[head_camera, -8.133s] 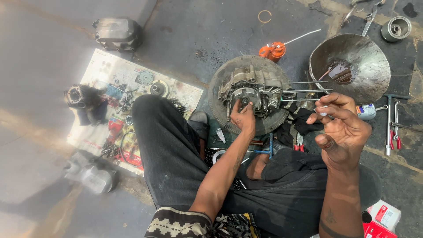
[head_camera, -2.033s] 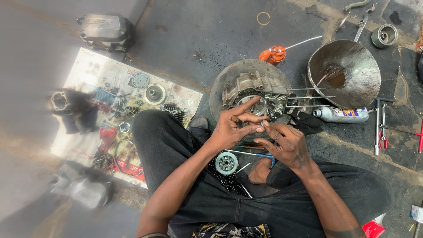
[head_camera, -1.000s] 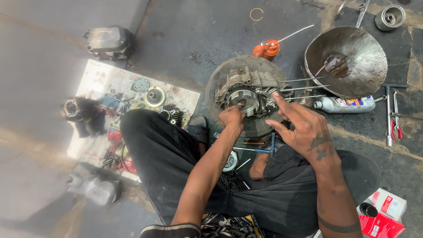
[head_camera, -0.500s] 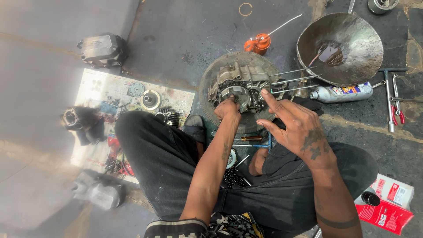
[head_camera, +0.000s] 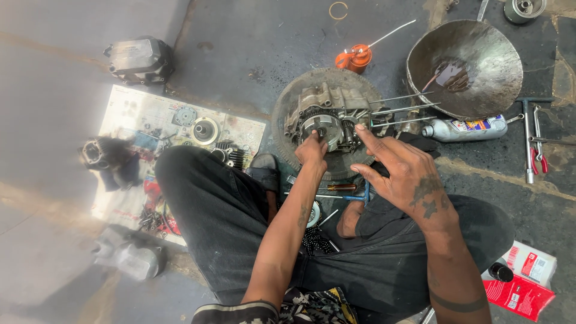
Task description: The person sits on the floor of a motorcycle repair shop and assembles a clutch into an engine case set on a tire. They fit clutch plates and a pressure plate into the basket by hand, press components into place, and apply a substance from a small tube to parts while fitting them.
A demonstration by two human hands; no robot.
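Left hand (head_camera: 312,150) apparently grips engine (head_camera: 327,117); right hand (head_camera: 402,174) hovers beside.

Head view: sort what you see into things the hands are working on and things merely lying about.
In hand:
left hand
right hand
grey metal engine block with gears
round metal tray

Lying about:
orange oil can
large metal bowl
white plastic bottle
red carton

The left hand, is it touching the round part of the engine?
Touching. In the head view the left hand has its fingertips pressed on the round metal hub of the engine block; no gap shows.
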